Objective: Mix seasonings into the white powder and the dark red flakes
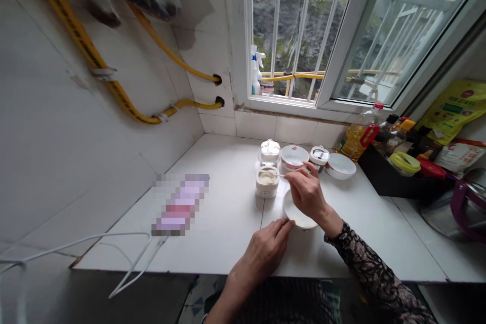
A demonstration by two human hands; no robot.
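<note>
My right hand (309,195) pinches the thin handle of a small white spoon (280,175). The spoon's far end reaches into an open white seasoning jar (266,190) that holds pale powder. Below that hand stands a white bowl (290,210), partly hidden by it. At the bowl's near left rim, my left hand (268,245) grips the edge with its thumb and fingers. A second lidded white jar (270,151) stands just behind the open one.
Behind are a flower-patterned bowl (294,156), a lidded jar with dark contents (319,157) and another white bowl (341,167). An oil bottle (359,136) and a black box of condiments (383,174) line the right. A pixelated purple object (181,205) lies left, near a white cable (132,266).
</note>
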